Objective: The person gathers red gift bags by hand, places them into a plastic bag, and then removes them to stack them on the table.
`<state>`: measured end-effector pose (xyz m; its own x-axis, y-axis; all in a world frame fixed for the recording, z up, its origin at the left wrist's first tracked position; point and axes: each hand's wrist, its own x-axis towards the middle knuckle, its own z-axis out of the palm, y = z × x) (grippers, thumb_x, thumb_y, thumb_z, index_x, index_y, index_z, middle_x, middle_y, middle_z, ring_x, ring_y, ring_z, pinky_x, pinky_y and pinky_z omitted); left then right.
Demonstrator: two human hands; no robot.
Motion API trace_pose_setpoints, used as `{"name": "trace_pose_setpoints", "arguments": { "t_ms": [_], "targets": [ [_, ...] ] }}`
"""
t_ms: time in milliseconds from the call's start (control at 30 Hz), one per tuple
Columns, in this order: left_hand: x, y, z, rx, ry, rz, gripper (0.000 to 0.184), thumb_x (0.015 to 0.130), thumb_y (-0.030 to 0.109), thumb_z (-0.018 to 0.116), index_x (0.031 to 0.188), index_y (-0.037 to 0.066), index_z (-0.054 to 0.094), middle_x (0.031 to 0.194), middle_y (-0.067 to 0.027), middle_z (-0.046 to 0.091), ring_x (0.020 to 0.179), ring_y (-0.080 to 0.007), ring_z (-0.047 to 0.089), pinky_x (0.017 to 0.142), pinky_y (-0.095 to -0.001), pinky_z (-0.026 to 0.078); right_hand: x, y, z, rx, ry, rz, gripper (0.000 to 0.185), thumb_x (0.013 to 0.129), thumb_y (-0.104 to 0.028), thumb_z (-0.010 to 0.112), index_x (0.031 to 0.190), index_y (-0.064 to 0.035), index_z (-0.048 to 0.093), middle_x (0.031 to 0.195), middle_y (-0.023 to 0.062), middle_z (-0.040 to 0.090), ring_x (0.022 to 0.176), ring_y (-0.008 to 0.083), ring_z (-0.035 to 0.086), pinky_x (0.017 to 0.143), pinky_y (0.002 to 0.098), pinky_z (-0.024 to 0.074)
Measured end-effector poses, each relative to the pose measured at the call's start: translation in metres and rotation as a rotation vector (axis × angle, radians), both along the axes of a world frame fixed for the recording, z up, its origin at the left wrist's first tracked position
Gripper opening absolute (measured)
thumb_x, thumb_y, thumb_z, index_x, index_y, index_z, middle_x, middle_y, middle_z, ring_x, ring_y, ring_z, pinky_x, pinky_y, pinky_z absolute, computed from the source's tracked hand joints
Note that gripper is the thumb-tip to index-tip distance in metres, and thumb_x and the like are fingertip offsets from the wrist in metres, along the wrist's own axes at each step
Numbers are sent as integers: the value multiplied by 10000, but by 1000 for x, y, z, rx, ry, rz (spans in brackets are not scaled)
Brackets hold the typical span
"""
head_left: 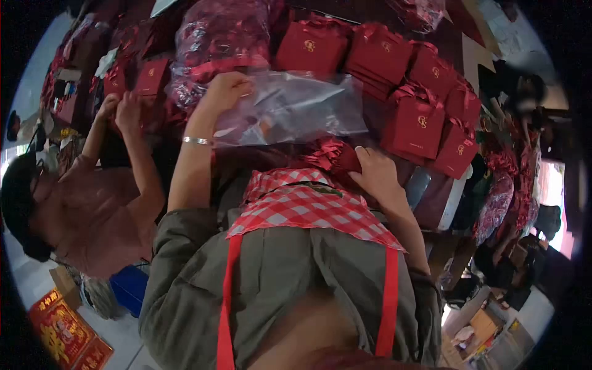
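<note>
My left hand (pixel 227 92), with a silver bracelet at its wrist, grips the edge of a clear plastic bag (pixel 308 108). The bag stretches out flat to the right over the table. Close to my apron, my right hand (pixel 377 172) is closed on a dark red gift bag (pixel 348 159) with bunched red ribbon (pixel 327 152) at its top. That gift bag lies just below the plastic bag's lower edge and is partly hidden. I cannot tell whether the two touch.
Stacks of red gift bags (pixel 419 126) with gold lettering fill the table's far and right sides. A large plastic-wrapped bundle (pixel 222 37) stands beyond my left hand. At the left, another person (pixel 98 203) works with both hands near more red bags (pixel 151 77).
</note>
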<state>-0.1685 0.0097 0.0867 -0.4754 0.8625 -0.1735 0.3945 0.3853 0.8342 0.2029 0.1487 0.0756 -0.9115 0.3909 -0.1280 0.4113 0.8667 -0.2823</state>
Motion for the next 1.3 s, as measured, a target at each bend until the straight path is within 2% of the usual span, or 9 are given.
{"name": "trace_pose_setpoints", "arguments": {
  "t_ms": [100,300,367,400,533,700,1000,1067,1300],
  "targets": [
    [0,-4,-10,8,-132,80,193,830,99,646,956,-45,626,804,-63,667,708,-100,594,614,-238,464,3,2,-1,-12,41,7,502,633,-249,755,1006,-42,491,854,128,584,803,306,609,662,397,503],
    [34,-2,-5,-59,-11,140,199,799,67,684,940,-56,617,760,-60,653,650,-105,593,595,-232,491,9,-4,-5,0,0,-30,485,641,-256,740,1008,-48,500,865,125,589,816,306,609,670,396,504],
    [37,-2,-7,-47,-183,224,186,802,81,685,912,-55,621,731,-57,643,636,-103,590,590,-231,487,5,-6,-4,11,-14,-29,479,649,-253,736,1019,-53,507,876,127,593,819,305,608,680,398,507],
    [36,0,-7,-127,37,183,182,808,105,684,882,-52,629,723,-53,640,634,-95,587,584,-234,481,5,-6,-5,14,1,-26,483,653,-251,736,1029,-53,507,885,129,593,822,306,608,686,396,508],
    [30,-2,-24,59,-50,257,187,821,139,678,872,-38,643,711,-36,635,644,-86,581,592,-235,471,5,-4,-3,-15,83,-6,496,639,-210,747,1038,-44,503,869,136,585,789,314,609,655,403,507],
    [31,-13,-25,227,-338,233,248,843,67,638,1061,-40,593,889,-53,651,766,-98,592,660,-225,473,2,0,0,5,4,12,559,619,-250,771,1063,-48,499,896,118,588,842,294,610,697,393,505],
    [59,-26,10,169,-167,373,193,789,67,698,932,-23,605,711,-33,628,657,-93,585,588,-232,478,-6,4,32,-20,-59,181,628,562,-199,781,1096,-33,497,926,136,597,846,311,606,715,396,499],
    [62,-34,5,167,-305,400,176,835,93,659,971,-6,608,771,-2,609,659,-60,532,562,-213,431,-13,2,47,5,-39,204,617,560,-166,770,1102,-30,508,932,134,604,859,312,605,722,396,496],
    [69,-64,-4,458,-515,229,465,879,103,604,1293,-23,431,1135,-84,580,984,-139,560,846,-286,469,-41,-9,59,-18,124,263,544,588,-136,728,1085,-27,536,959,128,608,884,310,605,741,403,496]
  ]
}}
